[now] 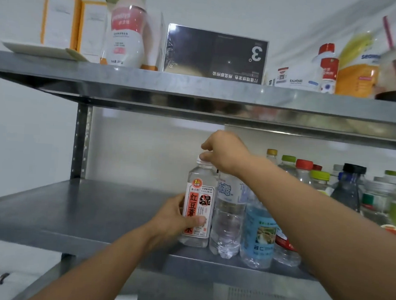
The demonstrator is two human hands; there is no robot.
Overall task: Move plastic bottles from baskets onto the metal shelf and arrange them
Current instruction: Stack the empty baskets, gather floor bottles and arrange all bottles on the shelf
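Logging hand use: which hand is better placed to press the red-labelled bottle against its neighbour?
Probably left: the left hand grips the red-labelled bottle low from the open side; the right hand only pinches its cap.

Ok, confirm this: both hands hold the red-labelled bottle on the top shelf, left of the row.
Wrong shelf. The head view shows the left hand and right hand holding the red-labelled bottle on the shelf below the top one, left of the row.

a storeroom-like corner: plain white wall [29, 128], steel rack [77, 207], boxed goods [215, 54] above, crowded drink bottles [348, 189] below
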